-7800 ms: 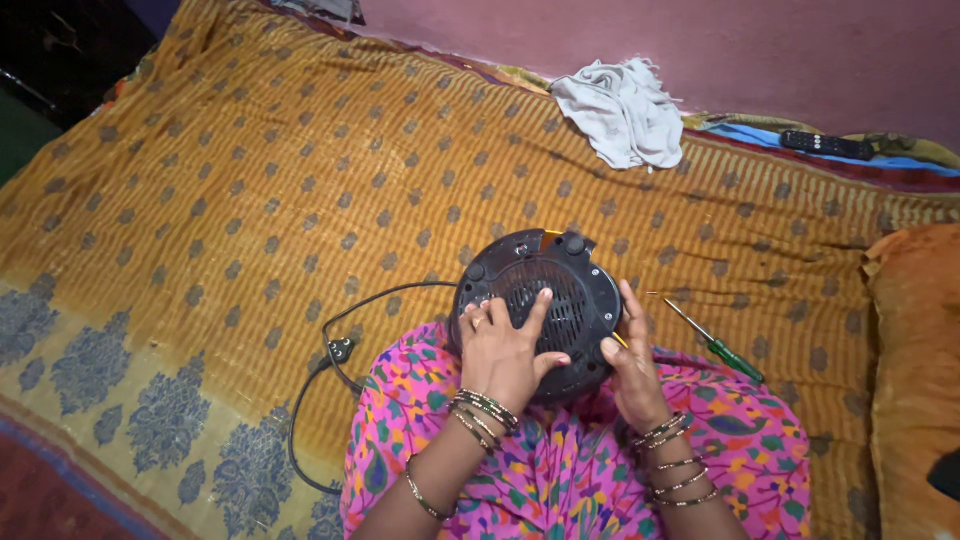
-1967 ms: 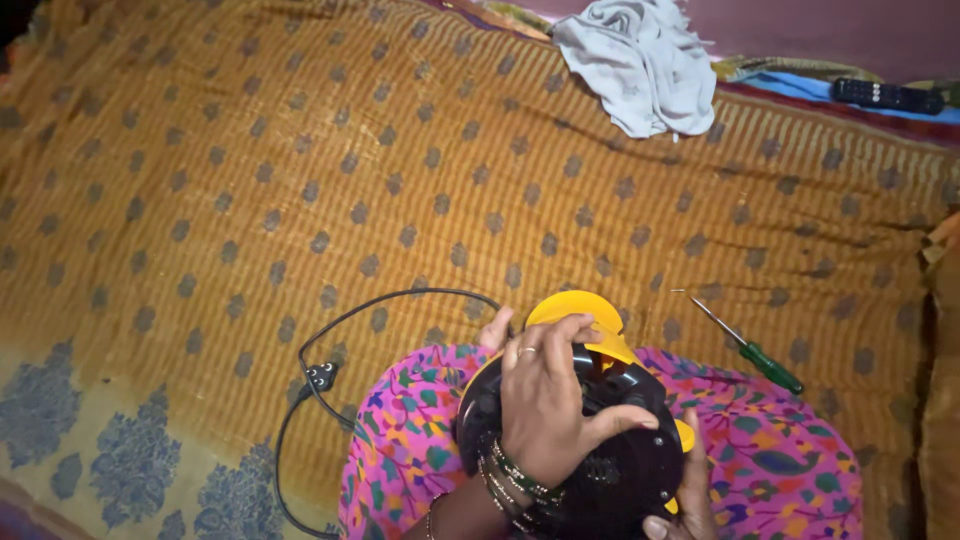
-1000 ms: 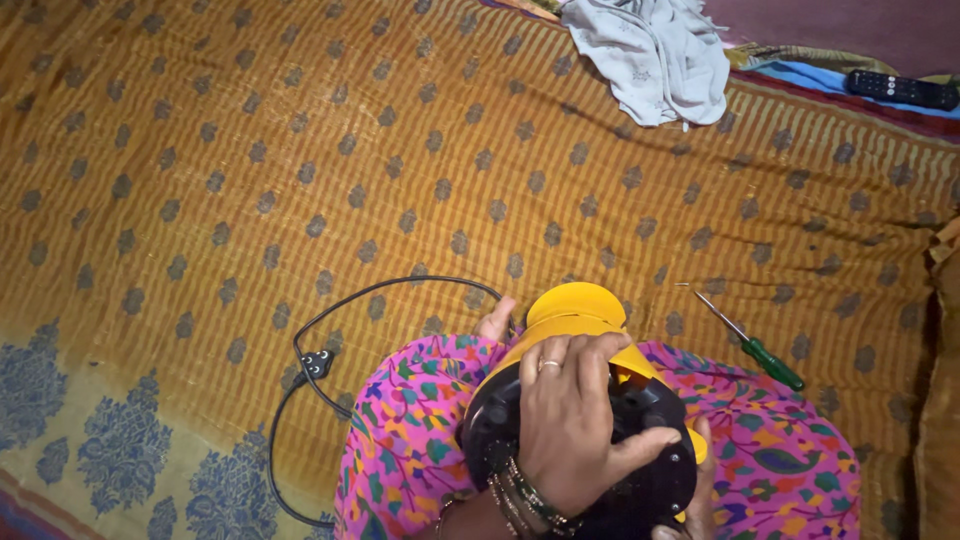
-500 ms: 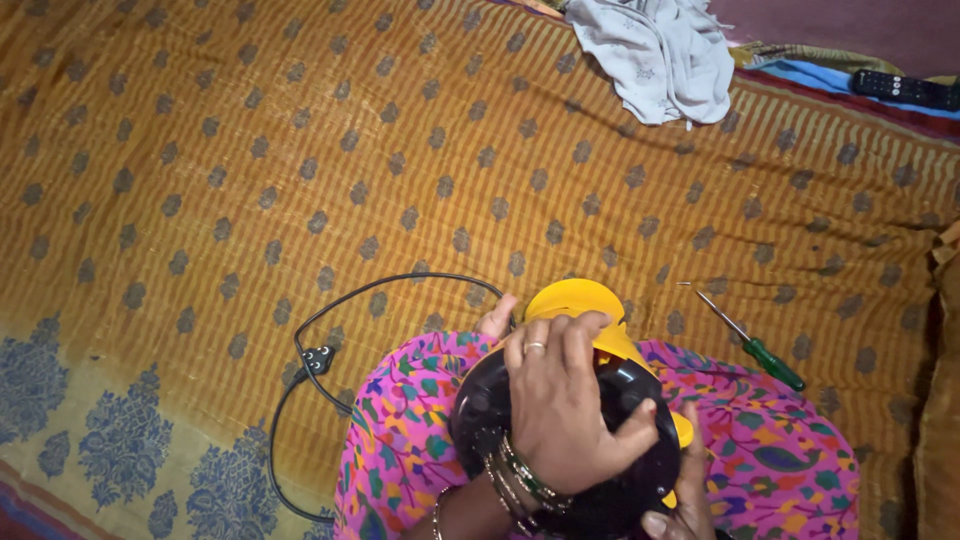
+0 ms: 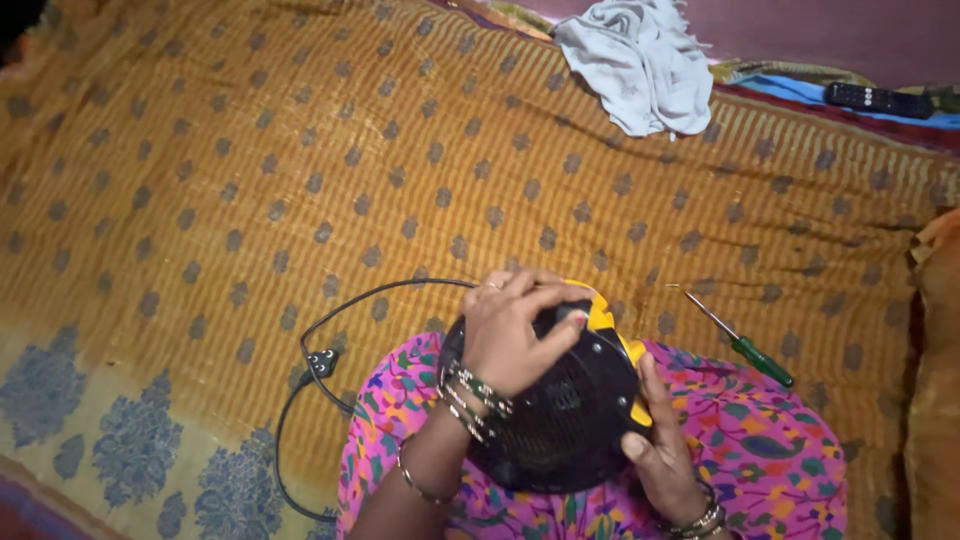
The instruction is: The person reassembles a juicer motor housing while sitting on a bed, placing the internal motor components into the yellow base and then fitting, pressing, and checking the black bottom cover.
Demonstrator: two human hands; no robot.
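On our lap, our left hand (image 5: 515, 330) clamps the heater's (image 5: 560, 420) top; our right hand (image 5: 660, 450) cups its side. The cord (image 5: 350, 305), trailing left, might snag and tug it loose.

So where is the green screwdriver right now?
In the head view, the green screwdriver lies on the orange patterned cloth, to the right of the black and yellow fan heater and just beyond the right hand.

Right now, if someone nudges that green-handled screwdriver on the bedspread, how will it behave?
The screwdriver looks rigid: thin metal shaft, green handle. It lies flat on the patterned bedspread, so the soft cloth would probably stop it from rolling far. It is likely light for its size. It lies apart from the right hand.
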